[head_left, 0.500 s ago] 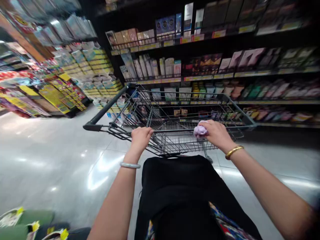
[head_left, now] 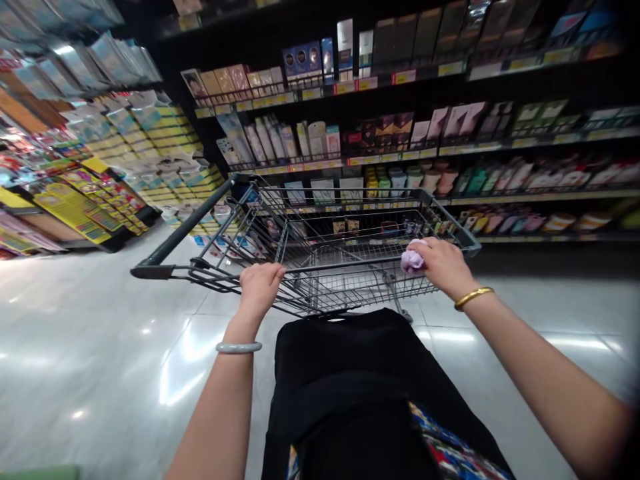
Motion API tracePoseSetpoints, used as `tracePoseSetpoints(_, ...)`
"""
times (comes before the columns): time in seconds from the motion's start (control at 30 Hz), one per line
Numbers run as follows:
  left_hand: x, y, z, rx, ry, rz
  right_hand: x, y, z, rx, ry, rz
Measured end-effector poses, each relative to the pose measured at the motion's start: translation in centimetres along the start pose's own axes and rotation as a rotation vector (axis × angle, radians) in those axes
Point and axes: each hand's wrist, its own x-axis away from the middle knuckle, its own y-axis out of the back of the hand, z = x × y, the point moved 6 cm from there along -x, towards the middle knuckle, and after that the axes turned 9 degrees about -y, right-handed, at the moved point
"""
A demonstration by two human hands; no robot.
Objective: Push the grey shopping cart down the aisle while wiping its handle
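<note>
Shopping cart (head_left: 345,264) loc. before shelves (head_left: 313,165); rail clasped by L hand (head_left: 260,287), fingers curled; purple bundle (head_left: 413,261) clutched in R hand (head_left: 447,265) at same rail. Step (judged): cart guiding; for next move, steady 2-handed hold prob. req'd.

Cart (head_left: 340,265): dark grey. Bundle (head_left: 413,261), three o'clock: lilac. Left bangle (head_left: 239,348): pale grey; right bangle (head_left: 474,297): gold. Garment (head_left: 340,373), six o'clock: black; fabric (head_left: 445,443), five o'clock: multicoloured pattern.
</note>
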Motion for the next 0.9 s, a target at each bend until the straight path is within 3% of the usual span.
tracePoseSetpoints(0.2, 0.1, 0.1, -0.1, -0.012, 0.012, 0.005, 3.0, 0.2, -1.7, -0.125, 0.134, -0.268)
tracePoseSetpoints(0.3, 0.3, 0.1, -0.2, -0.019, 0.015, 0.01, 4.0, -0.1, -5.2, -0.144, -0.054, -0.443)
tracePoseSetpoints(0.37, 0.3, 0.1, -0.3, -0.025, 0.024, 0.006, 4.6, -0.9, -6.3, -0.161, -0.217, -0.544)
tracePoseSetpoints(0.43, 0.3, 0.0, -0.4, -0.034, 0.037, -0.001, 5.2, -2.5, -5.0, -0.23, -0.312, -0.594)
tracePoseSetpoints(0.5, 0.2, 0.0, -0.7, -0.04, 0.047, -0.009, 5.8, -4.4, -1.8, -0.374, -0.344, -0.596)
tracePoseSetpoints(0.6, 0.2, 0.1, -1.2, -0.037, 0.045, -0.026, 6.2, -7.0, 4.7, -0.6, -0.225, -0.439)
tracePoseSetpoints(0.67, 0.3, 0.2, -1.6, -0.025, 0.039, -0.034, 6.1, -7.3, 8.0, -0.723, -0.135, -0.337)
tracePoseSetpoints(0.73, 0.5, 0.2, -1.9, -0.013, 0.037, -0.035, 5.7, -6.0, 8.9, -0.825, -0.149, -0.351)
tracePoseSetpoints(0.83, 0.8, 0.3, -2.2, 0.004, 0.041, -0.052, 4.8, -3.9, 8.2, -0.856, -0.254, -0.476)
tracePoseSetpoints(0.9, 1.0, 0.4, -2.4, 0.02, 0.05, -0.074, 4.5, -4.0, 8.6, -0.807, -0.222, -0.474)
